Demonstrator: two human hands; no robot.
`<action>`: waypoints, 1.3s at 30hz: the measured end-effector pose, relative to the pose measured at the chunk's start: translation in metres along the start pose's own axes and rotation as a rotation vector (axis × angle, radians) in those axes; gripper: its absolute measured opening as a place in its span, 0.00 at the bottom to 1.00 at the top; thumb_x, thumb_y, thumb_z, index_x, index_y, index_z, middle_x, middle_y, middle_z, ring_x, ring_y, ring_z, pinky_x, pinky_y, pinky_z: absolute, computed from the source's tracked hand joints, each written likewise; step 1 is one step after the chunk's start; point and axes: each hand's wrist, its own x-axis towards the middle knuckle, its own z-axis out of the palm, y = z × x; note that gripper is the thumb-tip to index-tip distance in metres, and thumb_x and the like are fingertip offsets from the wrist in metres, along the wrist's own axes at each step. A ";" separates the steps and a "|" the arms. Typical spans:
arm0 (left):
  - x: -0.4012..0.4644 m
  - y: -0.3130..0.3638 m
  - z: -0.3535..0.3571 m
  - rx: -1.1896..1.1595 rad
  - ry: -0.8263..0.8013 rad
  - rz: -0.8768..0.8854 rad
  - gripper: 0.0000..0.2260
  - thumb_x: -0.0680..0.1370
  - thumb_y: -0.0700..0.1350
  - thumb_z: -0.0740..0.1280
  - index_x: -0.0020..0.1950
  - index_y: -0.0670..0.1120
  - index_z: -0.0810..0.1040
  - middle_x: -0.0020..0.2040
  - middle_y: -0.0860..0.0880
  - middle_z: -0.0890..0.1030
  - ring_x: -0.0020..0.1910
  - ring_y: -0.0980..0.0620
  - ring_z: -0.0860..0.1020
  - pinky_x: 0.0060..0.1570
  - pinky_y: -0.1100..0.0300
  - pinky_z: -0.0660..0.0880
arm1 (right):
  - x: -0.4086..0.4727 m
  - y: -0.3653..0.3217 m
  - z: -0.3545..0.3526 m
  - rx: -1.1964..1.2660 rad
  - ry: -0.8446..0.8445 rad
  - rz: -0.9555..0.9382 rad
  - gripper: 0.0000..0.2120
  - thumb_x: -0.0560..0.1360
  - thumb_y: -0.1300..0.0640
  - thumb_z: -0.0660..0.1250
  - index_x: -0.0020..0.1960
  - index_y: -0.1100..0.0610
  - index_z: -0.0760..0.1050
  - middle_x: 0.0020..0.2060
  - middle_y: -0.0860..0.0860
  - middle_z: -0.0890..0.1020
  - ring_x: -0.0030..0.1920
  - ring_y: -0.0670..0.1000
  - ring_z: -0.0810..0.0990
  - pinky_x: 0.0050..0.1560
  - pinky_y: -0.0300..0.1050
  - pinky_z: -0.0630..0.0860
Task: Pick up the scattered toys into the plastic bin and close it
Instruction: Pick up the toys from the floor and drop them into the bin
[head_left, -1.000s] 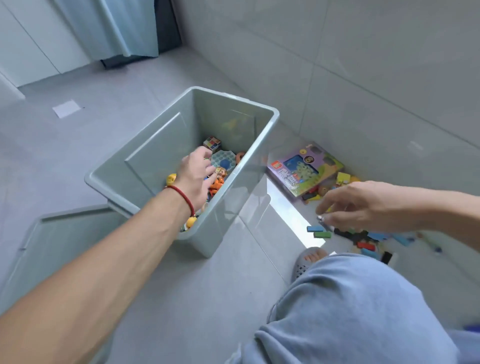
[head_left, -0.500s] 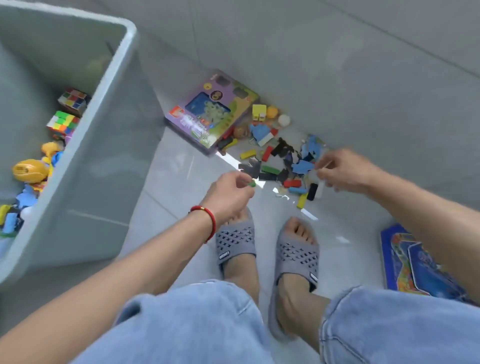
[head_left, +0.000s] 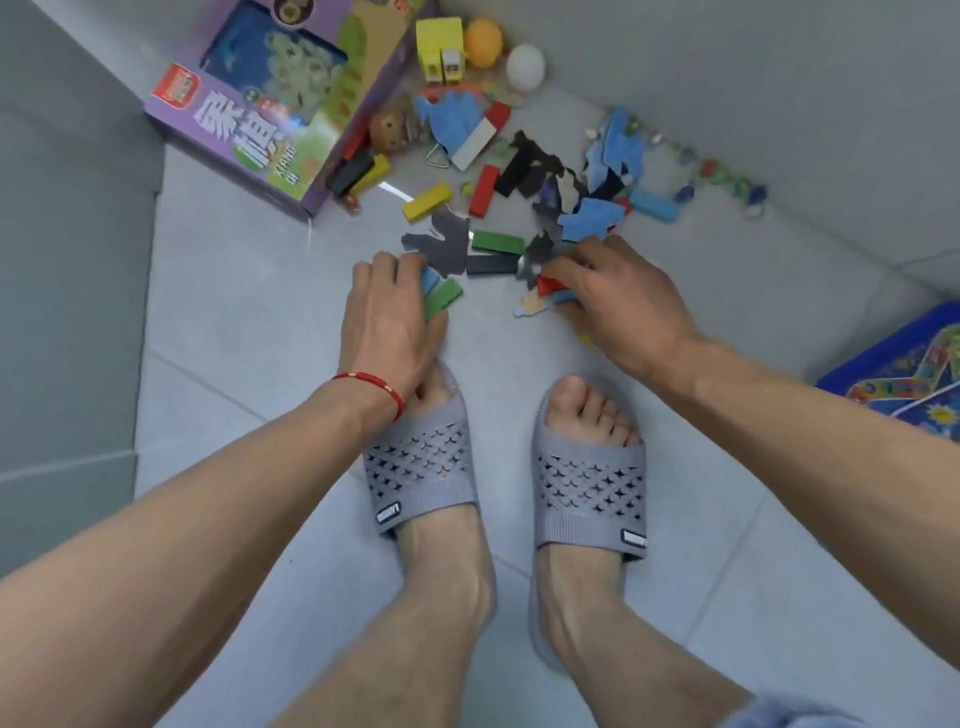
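Both hands are down at the floor (head_left: 270, 291), just ahead of two feet in grey slippers (head_left: 421, 467); the left hand (head_left: 387, 322), a red cord (head_left: 371, 382) at its wrist, has its grip curled round a green block (head_left: 441, 297) and a blue piece (head_left: 429, 279), fingers bent over them; the right hand (head_left: 623, 306) is cupped low over a clutch of flat pieces, a red one (head_left: 549, 285) and a pale one (head_left: 531, 306) showing under its fingers, though whether that grip has fully closed on them I cannot tell. The toys lie scattered between the hands and the wall (head_left: 727, 78): a second green block (head_left: 497, 242) beside a black block (head_left: 491, 264), a yellow block (head_left: 427, 201), a red block (head_left: 484, 190), dark and blue puzzle pieces (head_left: 589, 221), a yellow cube (head_left: 440, 49), an orange ball (head_left: 483, 41) and a white ball (head_left: 525, 67) against the wall; a purple box (head_left: 260, 130) lies at upper left, touching the heap; a blue board (head_left: 904, 374) sits at the right edge. The grey side of the bin (head_left: 67, 286) fills the left edge; its inside is out of view.
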 end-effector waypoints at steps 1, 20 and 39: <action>0.002 -0.002 0.001 0.002 0.004 0.012 0.20 0.75 0.45 0.70 0.65 0.42 0.73 0.58 0.40 0.74 0.57 0.38 0.70 0.56 0.45 0.71 | 0.000 0.001 0.001 0.000 0.017 -0.013 0.13 0.77 0.56 0.68 0.61 0.53 0.76 0.53 0.56 0.77 0.55 0.60 0.74 0.39 0.56 0.78; 0.009 0.049 -0.032 -1.412 -0.329 -0.697 0.10 0.77 0.35 0.62 0.58 0.38 0.75 0.39 0.42 0.79 0.38 0.45 0.78 0.40 0.55 0.79 | 0.001 0.004 -0.018 0.464 -0.078 0.197 0.11 0.74 0.49 0.72 0.56 0.46 0.79 0.36 0.43 0.76 0.36 0.42 0.73 0.38 0.42 0.69; -0.001 0.045 -0.030 -1.369 -0.411 -0.649 0.14 0.75 0.33 0.56 0.55 0.41 0.77 0.41 0.44 0.77 0.33 0.49 0.74 0.33 0.57 0.74 | 0.025 0.014 -0.022 -0.125 -0.067 -0.434 0.12 0.76 0.56 0.72 0.54 0.62 0.76 0.46 0.58 0.77 0.36 0.60 0.75 0.29 0.46 0.62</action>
